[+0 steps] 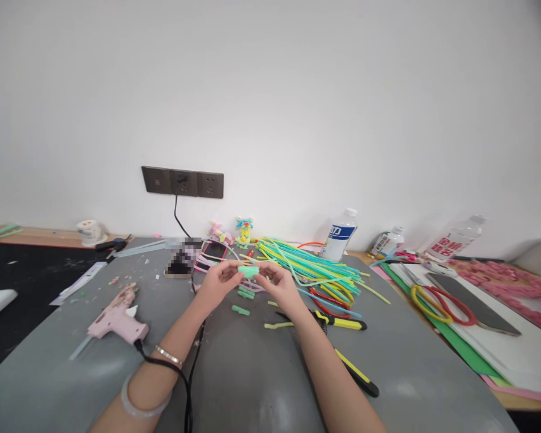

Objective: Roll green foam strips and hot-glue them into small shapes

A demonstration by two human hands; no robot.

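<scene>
Both of my hands meet above the middle of the grey mat (252,373). My left hand (219,278) and my right hand (277,281) pinch the two ends of a short mint-green fuzzy piece (249,272), held level between the fingertips. Under the hands lie several small green pieces (241,310) and a bent yellow-green stem (278,325). A pile of green, yellow and blue pipe-cleaner stems (311,264) lies just right of my right hand.
A pink glue gun (117,319) lies at left, its black cord running toward me. Yellow-handled pliers (342,323) lie by my right forearm. Bottles (339,234), a phone (213,251), small craft figures (244,230) and a wall socket (183,181) stand behind. Foam sheets, a knife (473,304) and red-yellow loops lie at right.
</scene>
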